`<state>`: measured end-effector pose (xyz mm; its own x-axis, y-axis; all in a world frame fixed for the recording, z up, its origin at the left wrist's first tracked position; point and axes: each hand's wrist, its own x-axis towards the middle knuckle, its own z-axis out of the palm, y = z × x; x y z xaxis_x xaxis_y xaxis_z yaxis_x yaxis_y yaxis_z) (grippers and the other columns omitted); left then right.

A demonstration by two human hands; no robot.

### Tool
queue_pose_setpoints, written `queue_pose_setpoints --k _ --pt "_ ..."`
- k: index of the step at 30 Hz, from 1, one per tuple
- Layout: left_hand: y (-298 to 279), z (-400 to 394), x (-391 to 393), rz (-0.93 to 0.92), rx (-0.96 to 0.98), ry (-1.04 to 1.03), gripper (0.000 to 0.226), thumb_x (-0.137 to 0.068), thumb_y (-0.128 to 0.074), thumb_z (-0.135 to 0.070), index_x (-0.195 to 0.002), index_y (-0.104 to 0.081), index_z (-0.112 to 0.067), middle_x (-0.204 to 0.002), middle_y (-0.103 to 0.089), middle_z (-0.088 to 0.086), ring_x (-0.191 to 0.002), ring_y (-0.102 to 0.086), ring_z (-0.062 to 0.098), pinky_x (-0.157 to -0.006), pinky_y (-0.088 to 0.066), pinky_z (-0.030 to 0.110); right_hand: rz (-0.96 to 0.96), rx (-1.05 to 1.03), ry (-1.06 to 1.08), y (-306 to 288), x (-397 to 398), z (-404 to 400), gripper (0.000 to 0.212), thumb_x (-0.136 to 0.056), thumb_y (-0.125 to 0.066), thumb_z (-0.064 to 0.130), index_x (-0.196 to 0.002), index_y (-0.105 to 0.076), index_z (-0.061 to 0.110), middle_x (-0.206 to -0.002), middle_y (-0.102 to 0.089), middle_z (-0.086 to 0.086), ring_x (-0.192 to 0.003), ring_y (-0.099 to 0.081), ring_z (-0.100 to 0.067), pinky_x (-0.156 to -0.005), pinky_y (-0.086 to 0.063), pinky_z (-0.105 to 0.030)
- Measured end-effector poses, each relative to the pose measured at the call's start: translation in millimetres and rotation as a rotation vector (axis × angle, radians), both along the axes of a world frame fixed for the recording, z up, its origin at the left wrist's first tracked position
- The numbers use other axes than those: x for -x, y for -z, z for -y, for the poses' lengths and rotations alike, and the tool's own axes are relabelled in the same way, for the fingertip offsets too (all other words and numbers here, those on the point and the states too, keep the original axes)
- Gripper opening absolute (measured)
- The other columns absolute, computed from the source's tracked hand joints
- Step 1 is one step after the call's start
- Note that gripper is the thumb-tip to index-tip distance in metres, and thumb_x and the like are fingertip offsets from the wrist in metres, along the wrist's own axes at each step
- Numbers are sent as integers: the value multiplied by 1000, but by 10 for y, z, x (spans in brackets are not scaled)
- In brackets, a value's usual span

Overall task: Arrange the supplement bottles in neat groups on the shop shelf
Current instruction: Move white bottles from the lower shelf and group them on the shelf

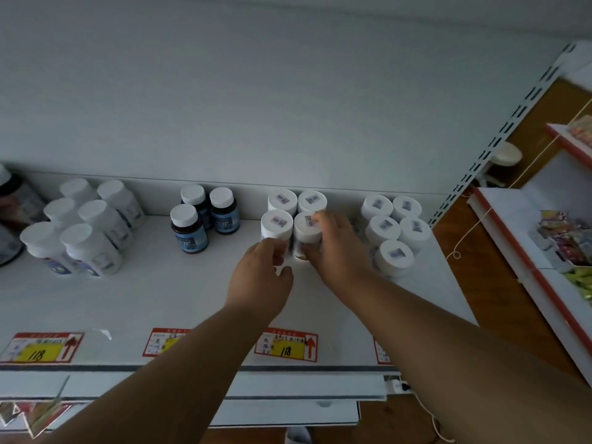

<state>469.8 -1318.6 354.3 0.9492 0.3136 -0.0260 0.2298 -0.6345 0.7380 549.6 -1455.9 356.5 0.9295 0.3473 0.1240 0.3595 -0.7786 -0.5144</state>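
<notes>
1. The left hand (262, 277) curls its fingers around the front-left white plastic bottle with a stickered cap (277, 226); the right hand (336, 248) grips the front-right white bottle (307, 233) beside it, fingertips over its cap.
2. Both bottles stand on the white metal shop shelf (160, 299), directly ahead of the hands, forming a square of four with two matching rear bottles (298, 200).
3. Left of the hands: three dark blue-labelled bottles with white caps (205, 216), then a cluster of white bottles (86, 225). Right of the right hand: five more stickered white bottles (395, 230).
4. Risk: the held bottles touch their neighbours, so a sideways push would likely topple or skew the rear pair.
5. Risk: the right wrist sits near the five-bottle group and could knock its front bottle.
</notes>
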Motion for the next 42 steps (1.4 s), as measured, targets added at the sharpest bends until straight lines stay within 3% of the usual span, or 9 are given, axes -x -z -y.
queue_pose_setpoints --k 5,10,15,19,22,24,30,37,42 --pt "-130 -210 125 -7 -101 179 38 -88 -67 -19 -124 -57 -24 -116 -56 -8 -97 -56 6 -83 -45 21 64 63 102 -42 243 -25 71 -84 -72 35 -142 -36 16 -132 -45 -13 -120 -47 -31 -92 -46 -42" --pt "-233 -593 458 29 -139 304 43 -91 -65 -20 -132 -53 -27 -125 -54 -10 -95 -51 1 -82 -41 18 230 104 163 -59 852 -217 66 -82 -74 34 -135 -40 13 -134 -45 -14 -122 -48 -32 -95 -50 -44" --pt "-268 -1064 942 110 -53 354 39 -90 -66 -18 -126 -55 -29 -117 -57 -11 -92 -54 -1 -75 -36 5 273 -47 211 -105 1619 -745 61 -82 -75 29 -131 -44 13 -131 -47 -15 -115 -53 -33 -89 -52 -47" --pt "-260 -1518 1511 154 38 294 40 -88 -70 -14 -122 -57 -31 -112 -59 -13 -94 -59 0 -75 -40 7 206 -155 113 -143 2215 -1215 50 -86 -72 28 -129 -51 15 -123 -51 -4 -103 -56 -15 -83 -53 -28" --pt "-128 -1847 2015 142 11 315 44 -87 -71 -13 -123 -56 -33 -111 -56 -18 -96 -58 -4 -78 -43 7 69 -138 -12 21 2608 -1496 44 -89 -68 34 -129 -51 25 -121 -52 8 -100 -51 -1 -81 -43 -7" --pt "62 -1991 2308 73 -30 298 46 -88 -71 -13 -126 -55 -33 -114 -53 -20 -94 -56 -6 -75 -40 4 -41 -112 -61 287 2799 -1602 42 -90 -68 36 -128 -51 30 -122 -53 12 -98 -52 0 -80 -41 -5" --pt "1014 -2056 2651 -49 41 109 46 -89 -69 -12 -129 -55 -31 -116 -51 -19 -94 -56 1 -74 -42 4 -295 -50 -141 1214 2893 -1733 41 -90 -68 32 -129 -52 29 -127 -52 10 -107 -54 -5 -88 -49 -17" --pt "2316 -2001 2273 -122 123 -17 46 -92 -67 -14 -133 -51 -28 -121 -55 -12 -98 -58 6 -79 -51 14 -399 -53 -73 2428 2419 -1903 45 -89 -70 33 -129 -49 29 -126 -55 8 -99 -55 -3 -75 -42 -7" --pt "3108 -2099 1802 -181 209 -115 41 -94 -64 -19 -131 -52 -29 -119 -58 -11 -99 -60 9 -79 -53 21 -500 -82 14 3203 1899 -2015 44 -90 -69 32 -128 -47 29 -128 -55 7 -103 -58 -8 -72 -42 -8"
